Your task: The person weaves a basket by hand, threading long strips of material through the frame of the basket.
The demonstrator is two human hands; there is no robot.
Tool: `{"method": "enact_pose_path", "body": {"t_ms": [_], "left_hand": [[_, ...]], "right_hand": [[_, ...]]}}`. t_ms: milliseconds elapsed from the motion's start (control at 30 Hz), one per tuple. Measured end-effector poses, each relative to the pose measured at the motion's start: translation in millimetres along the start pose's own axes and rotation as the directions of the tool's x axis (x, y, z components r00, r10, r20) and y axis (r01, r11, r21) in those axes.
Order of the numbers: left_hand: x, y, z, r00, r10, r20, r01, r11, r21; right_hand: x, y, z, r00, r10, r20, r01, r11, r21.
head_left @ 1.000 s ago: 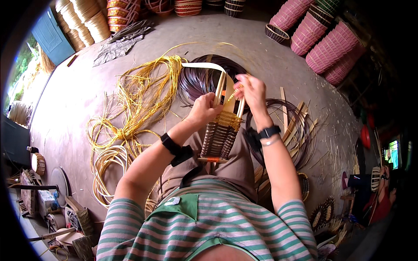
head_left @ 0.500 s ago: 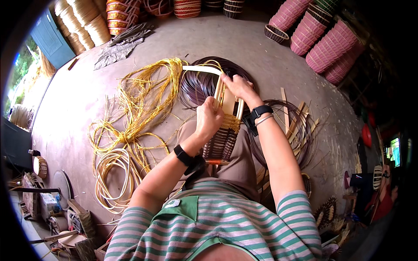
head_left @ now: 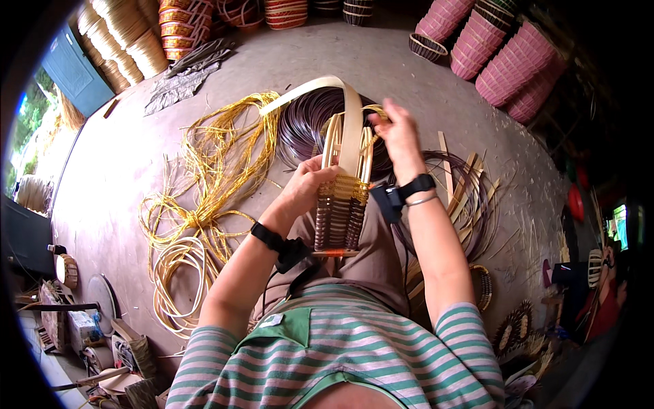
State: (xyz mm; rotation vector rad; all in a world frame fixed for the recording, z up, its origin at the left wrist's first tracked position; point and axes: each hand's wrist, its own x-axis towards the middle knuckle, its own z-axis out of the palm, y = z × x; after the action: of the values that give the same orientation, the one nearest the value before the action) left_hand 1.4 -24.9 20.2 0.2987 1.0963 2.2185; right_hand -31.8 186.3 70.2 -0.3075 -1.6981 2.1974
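Observation:
A narrow woven basket piece, dark brown below and gold above, stands upright over my lap with pale stakes at its top. My left hand is closed on its left side, at the stakes just above the gold band. A wide pale flat strip rises from between the stakes and arches over to the left. To the upper right, my right hand is raised beside the stakes, slightly blurred, its fingers pinching a gold strand that leads to the weave.
Gold strands lie loose on the floor at left, above a coil of pale cane. A dark coil sits behind the piece. Wood slats lie to the right. Stacked pink baskets stand far right.
My right hand has moved off the stakes, up and to the right. My left hand has slid lower on the piece. The pale strip now arches higher, and the piece stands straighter.

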Motion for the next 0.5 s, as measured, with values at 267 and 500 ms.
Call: {"method": "enact_pose_path", "body": {"t_ms": [267,500], "left_hand": [[6.8,1.7,-2.0,0.997,-0.077,-0.005,0.077,0.989,0.123],[-4.8,2.3,-3.8,0.999,-0.029,-0.043,0.035,0.988,0.152]], "right_hand": [[-41.0,-79.1,-233.0,0.974,-0.209,-0.082,0.217,0.971,0.100],[-88.1,-174.5,-503.3,0.633,-0.216,-0.744,0.317,0.948,-0.006]]}}
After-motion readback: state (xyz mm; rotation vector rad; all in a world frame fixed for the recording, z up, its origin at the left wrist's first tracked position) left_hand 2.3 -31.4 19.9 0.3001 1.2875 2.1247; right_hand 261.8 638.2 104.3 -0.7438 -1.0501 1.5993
